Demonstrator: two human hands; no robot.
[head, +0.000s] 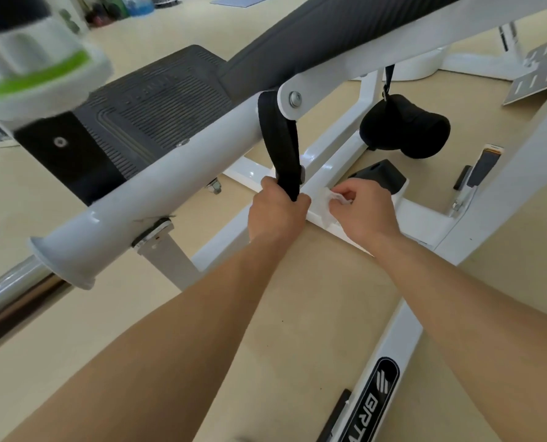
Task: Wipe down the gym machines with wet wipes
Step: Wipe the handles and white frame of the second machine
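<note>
A white gym machine [170,183] with a thick white tube, a dark padded bench and a ribbed black footplate fills the view. A black strap loop [281,145] hangs from the tube. My left hand [275,212] grips the strap's lower end. Just to the right, my right hand [364,208] pinches a crumpled white wet wipe [331,205] against the white floor frame bar [335,229] of the machine.
A second black strap handle [406,129] dangles at the right. A chrome bar [14,291] sticks out of the tube at the lower left. A white base rail [383,374] with a black logo runs bottom right. Beige floor lies all around.
</note>
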